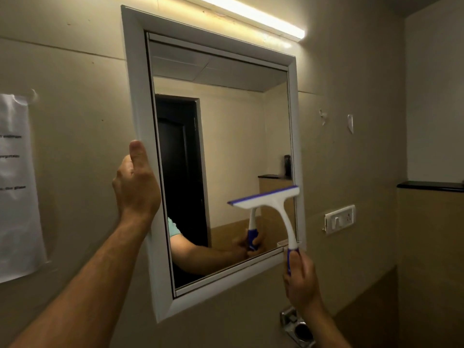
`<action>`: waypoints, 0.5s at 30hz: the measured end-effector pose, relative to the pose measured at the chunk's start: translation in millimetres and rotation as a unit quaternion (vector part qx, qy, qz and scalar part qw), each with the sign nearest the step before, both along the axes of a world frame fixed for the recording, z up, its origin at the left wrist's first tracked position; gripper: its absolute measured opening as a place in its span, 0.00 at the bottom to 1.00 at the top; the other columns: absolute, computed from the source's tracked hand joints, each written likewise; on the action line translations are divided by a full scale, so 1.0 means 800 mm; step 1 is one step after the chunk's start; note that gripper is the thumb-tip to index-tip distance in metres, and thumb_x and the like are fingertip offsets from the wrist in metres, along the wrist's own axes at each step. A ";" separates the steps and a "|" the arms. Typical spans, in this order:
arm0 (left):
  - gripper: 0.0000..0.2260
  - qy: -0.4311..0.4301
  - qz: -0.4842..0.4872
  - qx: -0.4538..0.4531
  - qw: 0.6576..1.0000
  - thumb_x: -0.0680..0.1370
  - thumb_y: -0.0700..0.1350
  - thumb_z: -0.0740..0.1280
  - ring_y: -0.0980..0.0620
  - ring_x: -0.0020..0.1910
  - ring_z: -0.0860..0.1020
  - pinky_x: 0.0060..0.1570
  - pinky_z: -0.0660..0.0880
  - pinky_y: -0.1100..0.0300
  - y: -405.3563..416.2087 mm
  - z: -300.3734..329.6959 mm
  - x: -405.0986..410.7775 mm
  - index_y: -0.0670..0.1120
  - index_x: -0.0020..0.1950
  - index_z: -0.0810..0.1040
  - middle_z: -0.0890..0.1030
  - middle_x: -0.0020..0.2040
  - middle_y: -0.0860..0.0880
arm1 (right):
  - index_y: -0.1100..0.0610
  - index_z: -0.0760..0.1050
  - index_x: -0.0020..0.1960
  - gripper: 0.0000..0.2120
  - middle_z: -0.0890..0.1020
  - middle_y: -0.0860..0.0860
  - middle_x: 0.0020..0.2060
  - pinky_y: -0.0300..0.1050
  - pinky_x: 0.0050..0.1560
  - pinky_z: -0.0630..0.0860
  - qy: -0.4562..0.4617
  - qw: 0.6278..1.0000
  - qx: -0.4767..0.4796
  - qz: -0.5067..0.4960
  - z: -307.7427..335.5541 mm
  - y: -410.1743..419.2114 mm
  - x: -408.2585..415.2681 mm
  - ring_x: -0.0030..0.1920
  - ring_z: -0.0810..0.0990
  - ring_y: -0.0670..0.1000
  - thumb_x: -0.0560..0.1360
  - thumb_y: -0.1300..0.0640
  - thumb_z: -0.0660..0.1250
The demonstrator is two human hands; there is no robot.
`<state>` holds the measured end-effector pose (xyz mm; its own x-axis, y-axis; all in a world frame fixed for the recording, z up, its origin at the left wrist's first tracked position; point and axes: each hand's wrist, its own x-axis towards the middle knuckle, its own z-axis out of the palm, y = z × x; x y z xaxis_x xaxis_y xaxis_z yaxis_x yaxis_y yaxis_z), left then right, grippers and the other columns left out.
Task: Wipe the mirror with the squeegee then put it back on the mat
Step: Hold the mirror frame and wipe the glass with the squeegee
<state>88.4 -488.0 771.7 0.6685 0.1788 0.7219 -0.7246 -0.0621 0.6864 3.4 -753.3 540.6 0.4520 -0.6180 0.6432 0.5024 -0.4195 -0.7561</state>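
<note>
Right hand (302, 277) grips squeegee (271, 204) handle, blade at mirror (226, 136) lower-right edge; left hand (136, 187) grasps frame.

Hidden and cut off

The paper (17, 182) runs off the left edge, its print too blurred to read — the left hand (136, 182) covers part of the frame (140, 96), fingers out of sight behind it.
</note>
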 end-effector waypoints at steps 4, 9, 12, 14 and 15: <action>0.29 0.016 0.002 0.008 1.000 0.82 0.61 0.44 0.52 0.37 0.70 0.41 0.64 0.59 -0.019 -0.016 0.003 0.41 0.56 0.75 0.73 0.39 0.48 | 0.60 0.69 0.40 0.35 0.69 0.50 0.23 0.41 0.24 0.63 0.036 0.999 0.019 0.021 -0.053 0.002 -0.015 0.23 0.65 0.47 0.64 0.25 0.60; 0.20 0.023 0.018 0.019 0.999 0.83 0.58 0.44 0.62 0.31 0.62 0.25 0.63 0.79 -0.016 -0.011 -0.002 0.50 0.44 0.69 0.65 0.34 0.55 | 0.59 0.70 0.37 0.33 0.70 0.52 0.23 0.49 0.27 0.63 0.063 0.998 0.015 -0.018 -0.092 0.002 -0.028 0.24 0.66 0.52 0.68 0.27 0.59; 0.20 0.024 0.011 0.010 1.000 0.83 0.58 0.45 0.62 0.30 0.63 0.25 0.63 0.77 -0.017 -0.012 -0.003 0.54 0.37 0.65 0.65 0.33 0.55 | 0.60 0.69 0.37 0.32 0.69 0.51 0.23 0.48 0.26 0.62 0.073 0.997 0.015 -0.029 -0.099 0.004 -0.032 0.24 0.65 0.50 0.69 0.28 0.58; 0.20 0.038 0.006 0.006 0.999 0.83 0.59 0.45 0.62 0.30 0.63 0.26 0.61 0.74 -0.016 -0.011 -0.003 0.55 0.35 0.63 0.66 0.33 0.55 | 0.60 0.70 0.37 0.32 0.69 0.51 0.23 0.48 0.26 0.62 0.075 0.996 0.014 -0.036 -0.101 0.004 -0.032 0.24 0.65 0.50 0.69 0.28 0.57; 0.20 0.044 0.010 0.008 0.999 0.83 0.59 0.45 0.62 0.30 0.63 0.26 0.61 0.75 -0.015 -0.011 -0.004 0.55 0.35 0.63 0.66 0.33 0.55 | 0.59 0.70 0.38 0.32 0.69 0.50 0.23 0.48 0.26 0.62 0.075 0.996 0.015 -0.036 -0.102 0.005 -0.033 0.24 0.65 0.50 0.69 0.28 0.57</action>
<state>85.3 -500.2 763.3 0.7264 0.1806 0.6632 -0.6597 -0.0876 0.7464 -22.8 -749.5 459.4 0.4953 -0.6700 0.5529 0.3523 -0.4269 -0.8329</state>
